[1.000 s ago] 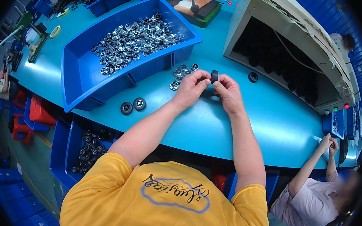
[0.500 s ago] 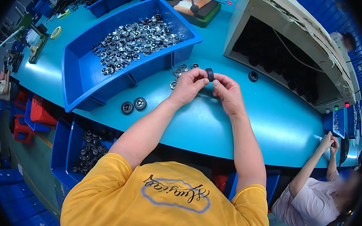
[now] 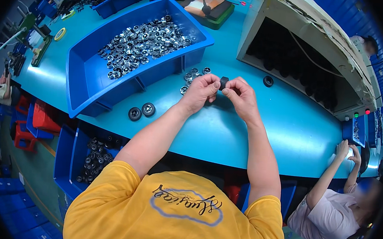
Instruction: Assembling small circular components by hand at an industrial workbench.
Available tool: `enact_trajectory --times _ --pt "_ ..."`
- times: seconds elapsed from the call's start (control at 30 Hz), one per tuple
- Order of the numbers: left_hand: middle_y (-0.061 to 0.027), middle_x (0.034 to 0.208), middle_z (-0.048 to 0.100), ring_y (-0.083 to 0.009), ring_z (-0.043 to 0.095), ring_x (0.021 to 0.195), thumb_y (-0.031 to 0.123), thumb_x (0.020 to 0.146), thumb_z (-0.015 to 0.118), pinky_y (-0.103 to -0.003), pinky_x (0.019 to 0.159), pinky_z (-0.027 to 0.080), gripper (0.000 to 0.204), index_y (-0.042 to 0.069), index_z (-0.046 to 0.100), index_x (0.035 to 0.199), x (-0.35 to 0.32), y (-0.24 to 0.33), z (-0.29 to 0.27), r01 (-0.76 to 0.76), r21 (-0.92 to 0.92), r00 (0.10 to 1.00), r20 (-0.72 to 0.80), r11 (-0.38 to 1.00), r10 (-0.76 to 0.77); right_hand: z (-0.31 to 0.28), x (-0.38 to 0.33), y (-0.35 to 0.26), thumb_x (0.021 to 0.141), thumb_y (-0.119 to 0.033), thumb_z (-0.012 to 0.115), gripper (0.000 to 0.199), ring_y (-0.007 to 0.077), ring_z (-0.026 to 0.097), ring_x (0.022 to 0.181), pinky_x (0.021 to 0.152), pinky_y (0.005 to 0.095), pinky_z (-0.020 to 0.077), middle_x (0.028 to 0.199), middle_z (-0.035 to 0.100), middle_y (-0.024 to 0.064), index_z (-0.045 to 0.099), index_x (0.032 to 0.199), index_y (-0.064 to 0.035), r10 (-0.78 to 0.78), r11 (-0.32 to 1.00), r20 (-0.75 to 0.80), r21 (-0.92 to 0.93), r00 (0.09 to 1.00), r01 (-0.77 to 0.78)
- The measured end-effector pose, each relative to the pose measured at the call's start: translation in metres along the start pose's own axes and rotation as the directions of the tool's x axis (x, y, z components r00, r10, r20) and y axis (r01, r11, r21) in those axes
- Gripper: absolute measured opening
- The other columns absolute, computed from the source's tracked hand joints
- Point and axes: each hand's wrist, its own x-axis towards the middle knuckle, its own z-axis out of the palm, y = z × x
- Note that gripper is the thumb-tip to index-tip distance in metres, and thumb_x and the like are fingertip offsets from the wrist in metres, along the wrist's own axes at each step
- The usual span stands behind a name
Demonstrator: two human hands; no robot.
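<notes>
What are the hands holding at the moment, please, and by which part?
A small black wheel, pinched at its rim between the fingertips of the left hand and the right hand.

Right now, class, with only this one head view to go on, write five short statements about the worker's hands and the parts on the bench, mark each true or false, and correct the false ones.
1. Both hands pinch one small black wheel between them. True: left hand and right hand meet on it.
2. The big blue bin holds red blocks. False: it holds shiny silver metal parts.
3. Two finished wheels lie on the bench in front of the bin. True.
4. The bench top is yellow. False: it is turquoise.
5. The black wheel rests on the bench. False: the fingers hold it above the surface.
</notes>
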Motion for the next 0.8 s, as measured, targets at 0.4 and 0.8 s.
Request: enact_trajectory --times 0.4,0.8 --pt "0.0053 0.086 0.058 -0.004 0.05 0.067 0.02 0.097 0.074 -0.021 0.058 0.041 0.014 0.008 0.068 0.101 -0.001 0.0 0.001 -0.061 0.321 0.998 -0.006 0.945 0.066 0.003 -0.001 0.01 0.098 -0.029 0.074 0.023 0.0059 0.053 0.075 0.069 0.0239 0.0455 0.085 0.061 -0.005 0.068 0.1 -0.0074 0.296 0.732 0.159 0.596 0.942 -0.33" --pt "0.004 0.082 0.058 -0.0061 0.05 0.067 0.03 0.098 0.072 -0.023 0.058 0.042 0.025 0.007 0.067 0.104 -0.001 0.002 -0.001 0.065 -0.07 0.998 0.007 0.995 -0.065 0.003 0.003 0.01 0.086 -0.007 0.081 0.013 0.0085 0.058 0.085 0.077 0.0257 0.0475 0.095 0.058 -0.0015 0.069 0.09 -0.0038 0.051 0.988 -0.006 0.143 0.999 -0.05"
